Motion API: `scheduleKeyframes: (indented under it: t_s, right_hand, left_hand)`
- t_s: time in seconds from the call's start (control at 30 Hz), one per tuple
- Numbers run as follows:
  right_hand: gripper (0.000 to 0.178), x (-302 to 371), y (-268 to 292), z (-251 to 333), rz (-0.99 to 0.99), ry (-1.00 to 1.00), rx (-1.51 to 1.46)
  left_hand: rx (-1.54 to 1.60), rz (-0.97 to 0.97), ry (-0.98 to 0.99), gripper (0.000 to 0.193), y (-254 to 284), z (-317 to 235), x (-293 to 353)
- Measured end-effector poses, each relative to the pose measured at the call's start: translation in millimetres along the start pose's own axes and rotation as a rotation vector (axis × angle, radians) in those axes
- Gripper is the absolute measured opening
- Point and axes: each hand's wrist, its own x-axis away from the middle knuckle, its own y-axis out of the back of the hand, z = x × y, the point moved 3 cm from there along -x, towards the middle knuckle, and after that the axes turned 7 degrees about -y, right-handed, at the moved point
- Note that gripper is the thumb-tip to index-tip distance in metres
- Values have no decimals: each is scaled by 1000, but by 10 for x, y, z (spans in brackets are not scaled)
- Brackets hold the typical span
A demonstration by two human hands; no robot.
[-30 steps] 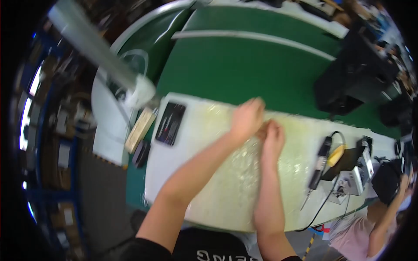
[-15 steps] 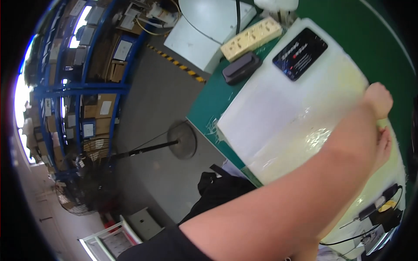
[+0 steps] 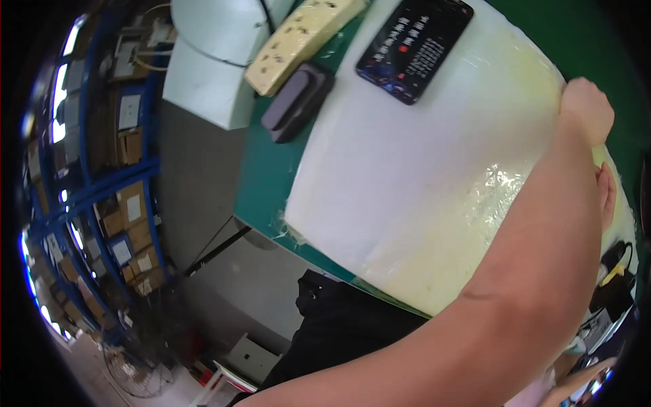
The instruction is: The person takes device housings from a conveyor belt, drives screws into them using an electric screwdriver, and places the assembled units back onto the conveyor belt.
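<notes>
My left forearm crosses the view from the lower edge to the right. At its end my left hand is closed, with its knuckles up, over the right edge of a white pad under shiny clear film. Whatever its fingers hold is hidden. Just below it, partly behind the left forearm, a few fingers of my right hand show; their grip cannot be made out. Away from both hands, a black smartphone with a lit screen lies on the pad's far part.
Left of the pad on the green table are a dark grey oblong block and a cream power strip. A white cabinet stands beyond. Dark corded items crowd the right edge. Blue shelving with boxes stands at left.
The view has shifted, so the pad, phone and power strip sit further left and higher. My left hand stays closed at the pad's right edge; less of my right hand shows.
</notes>
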Motion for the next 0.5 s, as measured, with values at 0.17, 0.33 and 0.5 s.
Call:
scheduleKeyframes:
  t_s: [0.17, 0.33, 0.5]
  right_hand:
    - [30, 1972, 1444, 626, 30, -63, 168]
    - [30, 3248, 2957, 1573, -111, -178, 385]
    - [30, 3086, 2778, 1368, -196, -170, 521]
  left_hand:
    - [-37, 176, 35, 19, -226, 161, 66]
    - [33, 106, 48, 21, -32, -76, -118]
    - [66, 150, 9, 18, -19, 203, 32]
